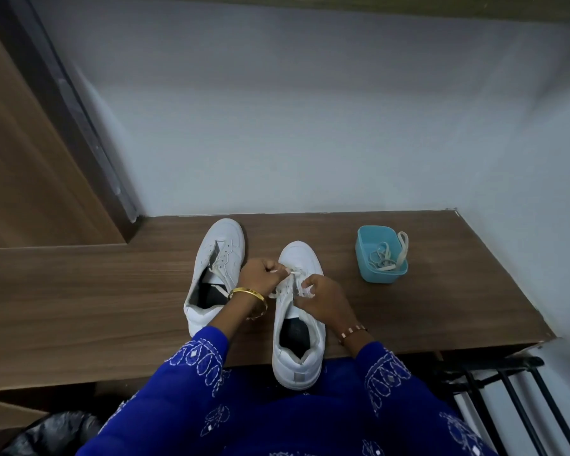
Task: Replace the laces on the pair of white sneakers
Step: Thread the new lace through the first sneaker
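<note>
left hand (260, 274) pinches lace (285, 274) | right hand (323, 296) pinches lace | over right sneaker (298, 324)

Head view, downward (close, wide-angle)

two white sneakers (219, 268) (one unlaced), one blue tub (380, 255), two hands (260, 276)

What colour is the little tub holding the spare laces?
Light blue, a turquoise shade. The tub shows best in the head view, its only view.
</note>
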Action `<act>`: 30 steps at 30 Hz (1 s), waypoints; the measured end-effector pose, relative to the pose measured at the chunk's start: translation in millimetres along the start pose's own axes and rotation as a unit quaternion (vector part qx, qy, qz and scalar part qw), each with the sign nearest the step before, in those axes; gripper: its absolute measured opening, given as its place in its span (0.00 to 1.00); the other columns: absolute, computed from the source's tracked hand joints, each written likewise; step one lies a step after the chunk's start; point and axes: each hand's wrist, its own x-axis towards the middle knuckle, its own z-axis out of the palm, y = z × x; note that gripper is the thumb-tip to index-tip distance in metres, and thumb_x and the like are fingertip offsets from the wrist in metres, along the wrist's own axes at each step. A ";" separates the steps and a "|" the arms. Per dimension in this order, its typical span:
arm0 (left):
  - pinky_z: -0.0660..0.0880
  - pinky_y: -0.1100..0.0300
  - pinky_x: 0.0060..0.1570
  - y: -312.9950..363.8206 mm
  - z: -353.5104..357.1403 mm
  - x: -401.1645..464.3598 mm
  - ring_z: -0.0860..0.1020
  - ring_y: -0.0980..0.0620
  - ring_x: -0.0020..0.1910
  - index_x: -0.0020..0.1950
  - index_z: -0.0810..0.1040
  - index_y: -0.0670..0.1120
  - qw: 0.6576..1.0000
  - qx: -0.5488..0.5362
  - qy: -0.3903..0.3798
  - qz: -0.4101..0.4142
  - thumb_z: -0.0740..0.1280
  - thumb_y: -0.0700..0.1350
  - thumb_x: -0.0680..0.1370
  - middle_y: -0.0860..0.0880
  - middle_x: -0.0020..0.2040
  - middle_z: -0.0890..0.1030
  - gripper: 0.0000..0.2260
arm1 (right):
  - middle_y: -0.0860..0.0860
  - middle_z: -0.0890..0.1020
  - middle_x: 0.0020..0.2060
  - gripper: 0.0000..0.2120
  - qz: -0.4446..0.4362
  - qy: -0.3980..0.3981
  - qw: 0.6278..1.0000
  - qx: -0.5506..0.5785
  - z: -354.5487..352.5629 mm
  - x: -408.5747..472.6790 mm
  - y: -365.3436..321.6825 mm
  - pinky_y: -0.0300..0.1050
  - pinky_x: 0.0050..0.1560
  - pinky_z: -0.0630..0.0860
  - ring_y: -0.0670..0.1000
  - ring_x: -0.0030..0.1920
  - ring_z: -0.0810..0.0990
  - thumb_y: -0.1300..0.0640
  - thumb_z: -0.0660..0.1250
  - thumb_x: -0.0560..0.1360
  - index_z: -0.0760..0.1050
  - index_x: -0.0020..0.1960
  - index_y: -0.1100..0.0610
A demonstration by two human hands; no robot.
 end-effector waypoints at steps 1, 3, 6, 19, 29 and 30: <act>0.70 0.70 0.31 -0.8 2.3 0.3 0.73 0.57 0.31 0.42 0.82 0.37 1.000 0.013 0.001 -0.008 0.68 0.40 0.74 0.51 0.31 0.77 0.06 | 0.55 0.79 0.50 0.15 -0.009 0.008 1.000 -0.011 0.9 -1.2 -0.4 0.39 0.45 0.71 0.53 0.50 0.77 0.57 0.69 0.72 0.75 0.55 0.63; 0.72 0.63 0.37 -2.5 7.9 1.7 0.73 0.54 0.31 0.43 0.82 0.35 0.999 0.031 -0.003 -0.015 0.68 0.39 0.74 0.50 0.31 0.77 0.07 | 0.58 0.80 0.50 0.14 -0.007 0.013 1.000 -0.020 1.0 -1.2 -0.8 0.45 0.49 0.73 0.56 0.50 0.78 0.60 0.68 0.71 0.75 0.54 0.65; 0.71 0.62 0.41 -2.5 14.8 2.9 0.73 0.53 0.35 0.46 0.83 0.36 0.998 0.057 -0.019 -0.005 0.70 0.39 0.73 0.46 0.38 0.78 0.07 | 0.58 0.81 0.48 0.12 0.007 0.013 1.000 -0.020 -1.2 4.4 3.3 0.43 0.47 0.72 0.56 0.49 0.78 0.63 0.67 0.69 0.76 0.52 0.65; 0.76 0.54 0.51 9.7 28.4 12.4 0.79 0.44 0.51 0.50 0.82 0.42 0.961 0.274 -0.008 0.028 0.63 0.43 0.76 0.43 0.50 0.82 0.09 | 0.50 0.76 0.31 0.09 0.081 -0.033 0.986 0.145 -14.0 8.9 24.3 0.31 0.22 0.72 0.46 0.30 0.75 0.70 0.65 0.70 0.77 0.50 0.67; 0.77 0.54 0.45 9.1 47.6 13.6 0.79 0.43 0.47 0.46 0.83 0.42 0.966 0.255 0.040 -0.026 0.63 0.42 0.74 0.42 0.52 0.79 0.10 | 0.46 0.74 0.29 0.08 0.043 -0.006 0.993 0.110 -6.0 11.9 32.5 0.29 0.24 0.69 0.44 0.29 0.72 0.68 0.66 0.68 0.78 0.47 0.66; 0.77 0.55 0.44 7.8 48.0 13.9 0.79 0.43 0.46 0.45 0.83 0.41 0.971 0.233 0.041 -0.031 0.63 0.42 0.74 0.42 0.49 0.81 0.10 | 0.46 0.74 0.29 0.07 0.040 -0.003 0.993 0.110 -5.6 12.1 32.8 0.29 0.24 0.68 0.43 0.29 0.71 0.68 0.66 0.68 0.78 0.46 0.65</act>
